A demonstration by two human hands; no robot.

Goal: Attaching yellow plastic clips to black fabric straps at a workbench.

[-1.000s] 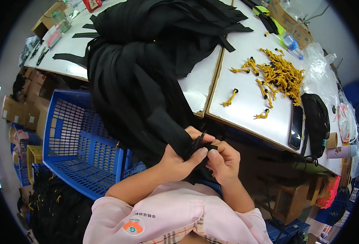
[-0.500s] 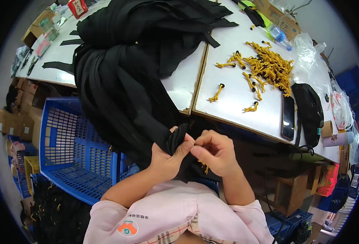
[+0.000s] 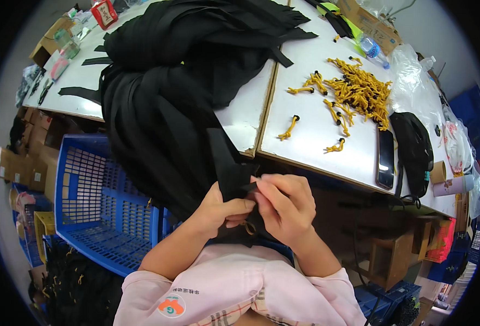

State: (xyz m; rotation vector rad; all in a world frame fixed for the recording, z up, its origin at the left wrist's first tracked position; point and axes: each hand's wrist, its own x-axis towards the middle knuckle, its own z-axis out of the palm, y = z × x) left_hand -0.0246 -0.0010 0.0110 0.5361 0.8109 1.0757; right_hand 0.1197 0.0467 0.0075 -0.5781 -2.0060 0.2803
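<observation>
My left hand [image 3: 218, 211] is closed on a black fabric strip [image 3: 232, 173] in front of my chest, its thumb lying over the strip. At the strip's near end, the fingertips of my right hand [image 3: 290, 209] pinch the black fabric. A small yellowish loop [image 3: 250, 228] shows just below my left fingers; what it is fixed to is hidden. The strip runs into a big heap of long black fabric strips [image 3: 158, 103] that hangs over the table edge. Short yellow cord pulls with black ends [image 3: 362, 92] lie piled on the right tabletop.
A blue plastic crate [image 3: 107, 204] stands at my left, below the white table [image 3: 300, 49]. Right of the cord pulls lie a phone [image 3: 385, 163], a black pouch [image 3: 414, 146], a plastic bottle [image 3: 373, 50] and a clear bag [image 3: 411, 76]. Dark goods with yellow cords [image 3: 80, 288] sit lower left.
The bunched black fabric in my left hand now lies flatter, as a strip. My right fingers have moved slightly left onto its end, and the yellowish loop has come into view under my left hand.
</observation>
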